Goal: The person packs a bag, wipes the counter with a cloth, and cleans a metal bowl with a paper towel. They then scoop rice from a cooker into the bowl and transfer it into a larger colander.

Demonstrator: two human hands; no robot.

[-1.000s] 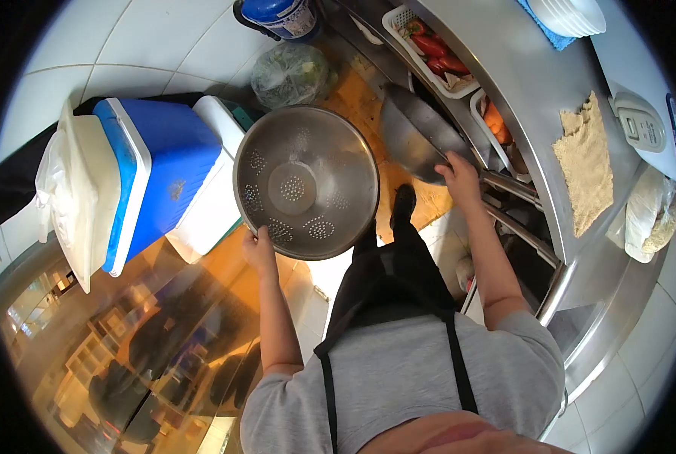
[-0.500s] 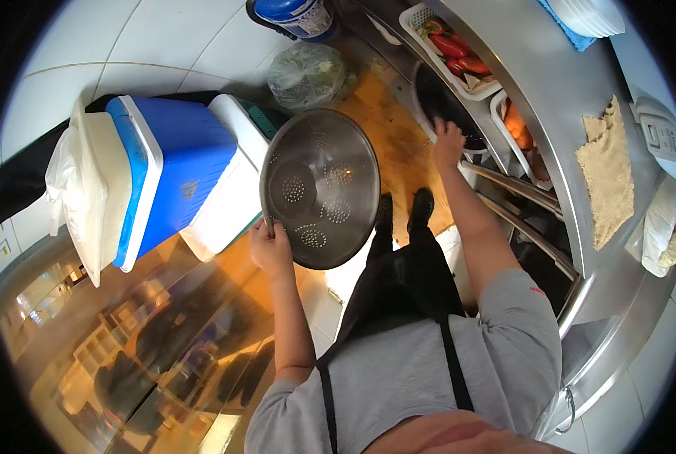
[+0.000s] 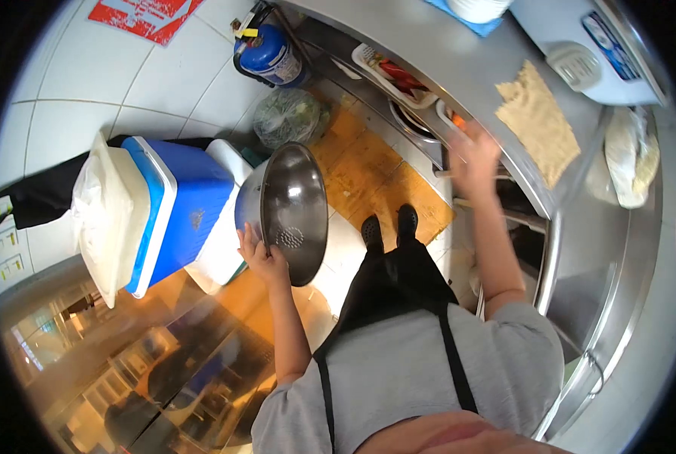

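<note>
My left hand (image 3: pixel 265 259) grips the rim of a metal colander (image 3: pixel 300 204); clusters of drain holes show in its bowl. The colander is tipped on its side, its hollow facing right. My right hand (image 3: pixel 474 159) is smeared by motion beside the steel counter's edge, and its fingers cannot be made out. Just beyond it, a white basket with orange vegetables (image 3: pixel 456 119) shows in part on the under-counter shelf. Farther along that shelf is a white basket of red peppers (image 3: pixel 402 78), with a dark round pan (image 3: pixel 416 121) below it.
Blue and white cooler boxes (image 3: pixel 190 200) stand at the left, near a clear bag of greens (image 3: pixel 286 117) and a blue canister (image 3: pixel 270 57). A tan cloth (image 3: pixel 538 125) lies on the steel counter (image 3: pixel 429 38). Orange-brown boards (image 3: pixel 361 166) cover part of the floor.
The colander has turned from facing me to facing sideways, still in my left hand. My right hand has drawn back from the dark pan toward the counter edge. The whole view has shifted.
</note>
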